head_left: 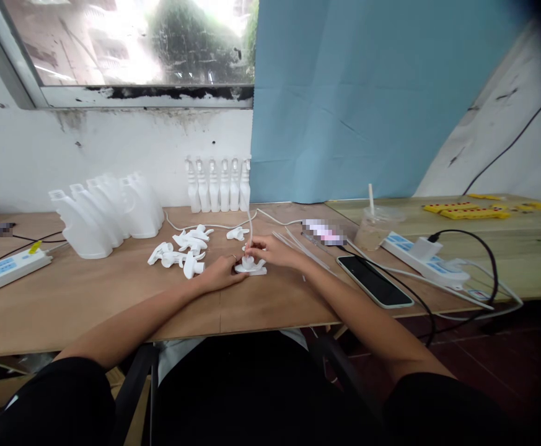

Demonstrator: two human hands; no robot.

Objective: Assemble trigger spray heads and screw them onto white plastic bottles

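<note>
A white spray head [250, 266] lies at the table's front middle, between my two hands. My left hand [226, 272] rests on the table with its fingers closed on the left side of that spray head. Above it, my right hand [265, 249] pinches a thin white tube [250, 229], which stands upright with its lower end at the spray head. Left of my hands is a loose pile of several white spray heads [177, 251]. Another spray head [237, 233] lies just behind my hands.
White bottles [88, 223] stand at the back left; assembled slim ones [219, 186] line the wall. To the right are loose tubes [305, 251], a phone [375, 282], a plastic cup [372, 229], a power strip [423, 260] and cables.
</note>
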